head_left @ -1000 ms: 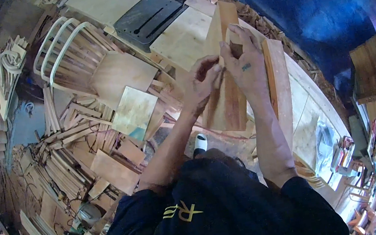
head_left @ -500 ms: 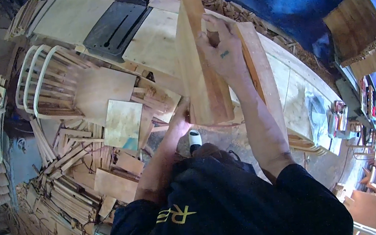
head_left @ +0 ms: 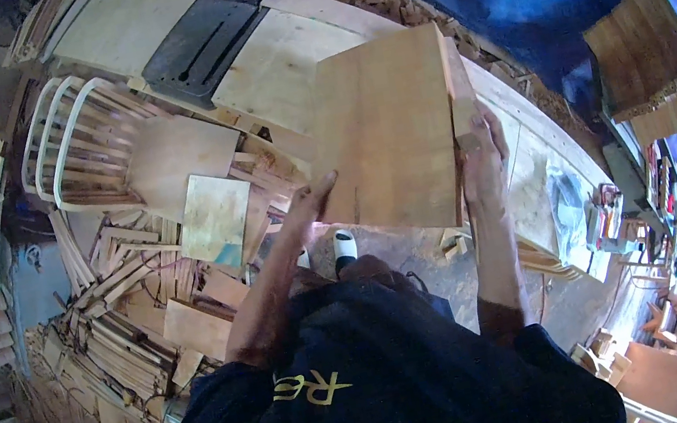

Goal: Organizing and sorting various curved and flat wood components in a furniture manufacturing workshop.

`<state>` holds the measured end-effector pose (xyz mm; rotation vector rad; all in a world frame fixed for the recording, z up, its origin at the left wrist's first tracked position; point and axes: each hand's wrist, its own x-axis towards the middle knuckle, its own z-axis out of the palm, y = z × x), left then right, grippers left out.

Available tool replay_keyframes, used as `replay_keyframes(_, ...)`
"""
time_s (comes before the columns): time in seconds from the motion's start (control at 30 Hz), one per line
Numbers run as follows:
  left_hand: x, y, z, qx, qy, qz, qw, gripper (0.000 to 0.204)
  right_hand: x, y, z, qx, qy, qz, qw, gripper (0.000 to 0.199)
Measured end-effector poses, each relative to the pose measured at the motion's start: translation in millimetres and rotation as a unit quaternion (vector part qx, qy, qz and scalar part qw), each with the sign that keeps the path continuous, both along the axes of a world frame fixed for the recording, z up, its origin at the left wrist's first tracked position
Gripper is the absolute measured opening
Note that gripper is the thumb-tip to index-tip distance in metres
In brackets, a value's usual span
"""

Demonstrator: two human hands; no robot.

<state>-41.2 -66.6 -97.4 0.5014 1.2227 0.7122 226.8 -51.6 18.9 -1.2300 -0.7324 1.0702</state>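
A broad, smooth wooden panel [head_left: 388,135] is held in front of me over the near edge of the bench, its wide face turned up toward me. My left hand [head_left: 313,204] is closed at its lower left edge, with the thumb side showing and the other fingers partly hidden. Along the right edge, my right hand [head_left: 481,145] grips the panel with its fingers bent over the side. A narrow strip of wood [head_left: 457,77] shows beside that edge; whether it is a second board or the panel's side I cannot tell.
A long pale workbench [head_left: 275,55] with a dark slotted metal machine table [head_left: 206,49] runs behind the panel. To the left stand stacked chair backs with white hoops [head_left: 72,136], a pale board [head_left: 215,220] and heaped wood offcuts [head_left: 124,358]. More stacked panels [head_left: 643,49] stand at the right.
The panel has turned so its wide face shows instead of a narrow, tilted view. My right hand has moved from its upper part to the right edge; my left hand has shifted slightly left.
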Motion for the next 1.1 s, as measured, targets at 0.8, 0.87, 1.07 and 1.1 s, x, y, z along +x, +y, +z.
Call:
replay_keyframes(0.8,-78,48,-58,0.026,0.25,0.038,0.967,0.079,-20,-8,-76,-0.042,0.015,0.042,0.998,0.051)
replay_keyframes(0.87,-81,43,-70,0.029,0.273,0.046,0.961,0.079,-19,-14,-72,-0.069,0.006,0.025,0.997,0.052)
replay_keyframes(1.07,-76,35,-64,0.037,0.124,0.091,0.987,0.059,-2,-29,-94,-0.072,-0.088,0.094,0.989,0.049)
replay_keyframes(1.1,-77,33,-60,0.036,0.126,0.096,0.987,0.059,-2,-31,-95,-0.072,-0.119,0.097,0.986,0.048)
